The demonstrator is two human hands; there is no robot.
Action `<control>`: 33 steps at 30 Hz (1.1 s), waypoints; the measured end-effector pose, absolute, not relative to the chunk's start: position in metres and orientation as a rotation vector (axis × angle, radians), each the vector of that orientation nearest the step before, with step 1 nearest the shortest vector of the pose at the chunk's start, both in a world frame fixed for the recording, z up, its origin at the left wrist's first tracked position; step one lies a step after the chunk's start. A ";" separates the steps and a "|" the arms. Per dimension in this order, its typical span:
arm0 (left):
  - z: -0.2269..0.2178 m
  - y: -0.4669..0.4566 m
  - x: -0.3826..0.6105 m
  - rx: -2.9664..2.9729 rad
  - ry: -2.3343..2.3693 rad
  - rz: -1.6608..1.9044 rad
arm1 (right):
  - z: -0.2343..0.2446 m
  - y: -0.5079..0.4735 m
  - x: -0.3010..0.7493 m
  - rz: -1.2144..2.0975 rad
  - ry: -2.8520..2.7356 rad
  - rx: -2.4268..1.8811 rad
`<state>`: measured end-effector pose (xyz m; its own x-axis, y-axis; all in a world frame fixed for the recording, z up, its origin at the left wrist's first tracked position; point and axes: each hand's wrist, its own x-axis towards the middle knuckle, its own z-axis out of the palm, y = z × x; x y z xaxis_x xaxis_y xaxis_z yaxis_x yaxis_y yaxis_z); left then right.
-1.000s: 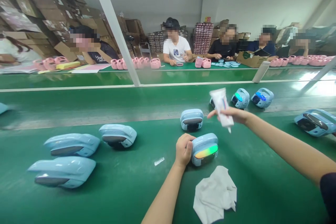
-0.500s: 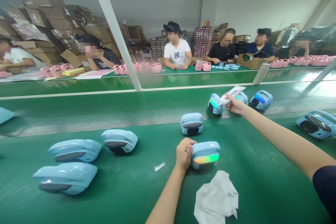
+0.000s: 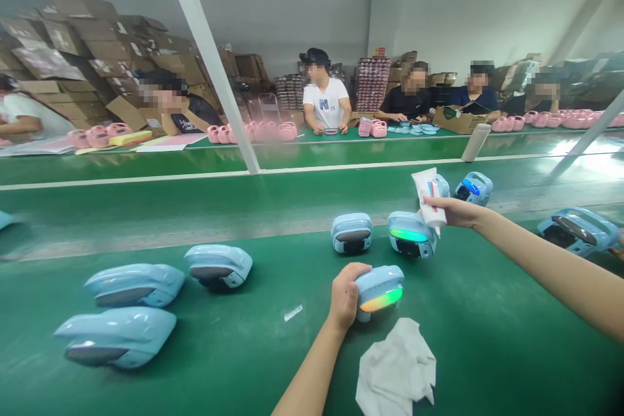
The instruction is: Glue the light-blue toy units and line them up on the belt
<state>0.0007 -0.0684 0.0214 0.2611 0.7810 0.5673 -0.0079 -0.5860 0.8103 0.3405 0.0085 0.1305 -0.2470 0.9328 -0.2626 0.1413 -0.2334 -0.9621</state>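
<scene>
My left hand (image 3: 344,292) is closed round the left end of a light-blue portable speaker (image 3: 379,287), whose front strip glows orange and green. In my right hand (image 3: 455,210) is a white squeeze tube (image 3: 431,197) with red and blue stripes, its cap end pointing down. Just left of and below the tube stands a second blue speaker (image 3: 409,234) with a green glowing strip. Whether my right fingers touch that speaker is hidden. An unlit speaker (image 3: 351,234) sits beside it. A crumpled white cloth (image 3: 397,364) lies on the green belt (image 3: 234,364) near me.
More blue speakers (image 3: 219,266) lie at the left, and another (image 3: 578,232) at the right. A blue-lit speaker (image 3: 474,188) stands farther back, near a pale cylinder (image 3: 476,143). A slanting white post (image 3: 209,58) rises mid-left. Several people sit across the line.
My right hand has come nearer and the tube has turned cap-down. The green-lit speaker has moved towards me, beside the unlit one. My left hand keeps its speaker, slightly tilted.
</scene>
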 end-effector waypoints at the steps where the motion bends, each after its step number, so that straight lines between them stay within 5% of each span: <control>1: 0.022 -0.069 0.001 1.799 0.699 1.402 | 0.130 0.005 0.337 1.585 -1.362 -1.331; 23: 0.017 -0.073 0.008 1.441 0.778 1.442 | 0.038 -0.061 0.319 1.728 -0.892 -0.901; 33: 0.012 -0.048 -0.002 1.154 0.861 1.436 | 0.036 -0.077 0.251 1.769 -0.715 -0.817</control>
<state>-0.0016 -0.0480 0.0124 0.0194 0.9794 0.2008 -0.2839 -0.1872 0.9404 0.2507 -0.0765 0.0359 -0.2541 0.9471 -0.1959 -0.5449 -0.3075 -0.7801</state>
